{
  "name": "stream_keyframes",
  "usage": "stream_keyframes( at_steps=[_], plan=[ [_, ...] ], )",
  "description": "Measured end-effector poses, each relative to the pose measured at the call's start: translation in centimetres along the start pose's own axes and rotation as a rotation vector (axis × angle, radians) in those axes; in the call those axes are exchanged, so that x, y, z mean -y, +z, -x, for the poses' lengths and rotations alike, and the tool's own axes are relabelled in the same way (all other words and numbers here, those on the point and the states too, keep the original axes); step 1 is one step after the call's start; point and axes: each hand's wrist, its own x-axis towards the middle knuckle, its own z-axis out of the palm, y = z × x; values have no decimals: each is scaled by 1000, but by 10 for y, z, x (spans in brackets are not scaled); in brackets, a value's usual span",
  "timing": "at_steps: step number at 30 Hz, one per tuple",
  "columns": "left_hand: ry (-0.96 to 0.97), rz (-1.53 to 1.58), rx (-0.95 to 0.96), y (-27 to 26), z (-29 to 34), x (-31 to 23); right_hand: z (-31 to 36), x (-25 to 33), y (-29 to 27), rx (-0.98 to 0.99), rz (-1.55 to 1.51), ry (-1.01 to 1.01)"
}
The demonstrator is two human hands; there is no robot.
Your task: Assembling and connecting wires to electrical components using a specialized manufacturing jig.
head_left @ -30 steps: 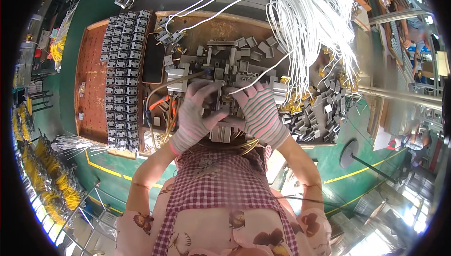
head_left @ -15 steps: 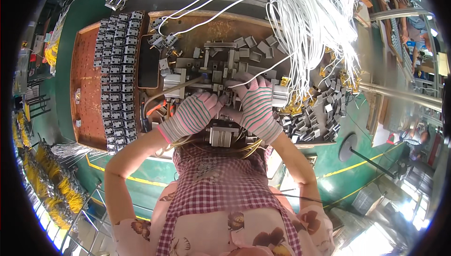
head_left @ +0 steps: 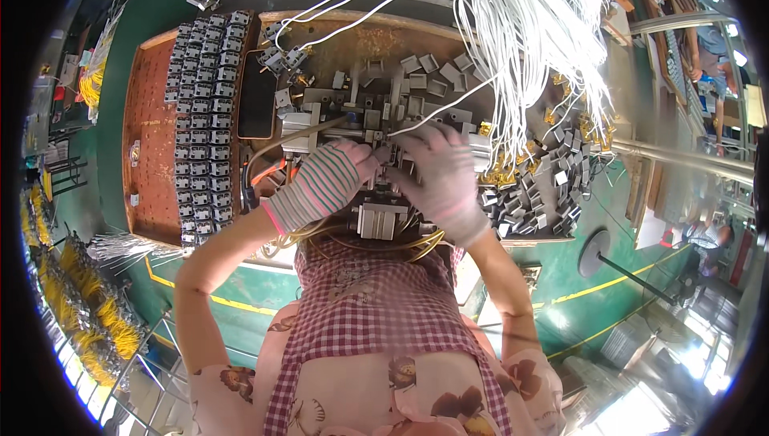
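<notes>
My left hand (head_left: 327,184), in a striped knit glove, is at the middle of a metal fixture (head_left: 372,120). Its fingertips are pressed together at a small part that I cannot make out. My right hand (head_left: 439,180), gloved too, is smeared by motion just right of the left fingertips, so its grip does not show clearly. A single white wire (head_left: 448,109) comes down from a large bundle of white wires (head_left: 513,60) and ends by the right fingers. Nearest me on the fixture is a silver metal block (head_left: 380,221).
Rows of small grey-and-black housings (head_left: 200,128) line the wooden tray (head_left: 148,148) on the left, beside a dark flat phone-like slab (head_left: 256,98). Loose grey metal pieces (head_left: 537,188) are heaped at right, near brass terminals (head_left: 501,173). Yellow tubes (head_left: 428,242) hang at the front edge.
My right hand has moved slightly right and now blurs. My left fingertips have shifted up a little. The view has tilted slightly.
</notes>
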Motion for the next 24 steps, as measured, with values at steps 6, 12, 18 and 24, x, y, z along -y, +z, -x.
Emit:
stream_keyframes(
  at_steps=[6, 12, 18, 24],
  plan=[
    [-260, 795, -453, -16, 19, -24, 89, -54, -18, -391, -37, 489],
    [-171, 893, -268, -19, -13, -15, 83, -62, -22, -247, 136, 410],
    [-64, 281, -425, -141, -27, 11, 88, -62, -14, -270, 179, 283],
    [190, -183, -869, -158, -31, 95, 117, -33, -59, -71, -1066, 594]
  ],
)
